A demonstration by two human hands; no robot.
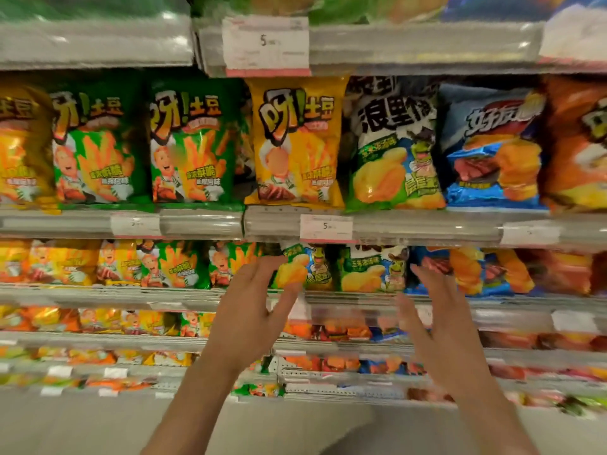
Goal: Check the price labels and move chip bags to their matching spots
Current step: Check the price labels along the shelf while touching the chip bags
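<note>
Chip bags fill the store shelves in front of me. On the upper row a yellow bag [297, 142] stands between green bags [193, 142] and a white-green bag [394, 146], then a blue bag [492, 146]. A price label [326, 227] marked 5 hangs on the rail under the yellow bag. A larger price label [266, 44] sits on the rail above. My left hand [253, 310] is raised, fingers spread, its tips by a green-blue bag [305, 267] on the row below. My right hand [440, 323] is raised too, open and holding nothing.
More price labels [136, 224] [528, 234] hang on the same rail. Lower shelves hold several rows of orange, yellow and blue bags [476, 270]. An orange bag [578, 142] stands at the far right. The pale floor [98, 425] shows at the bottom.
</note>
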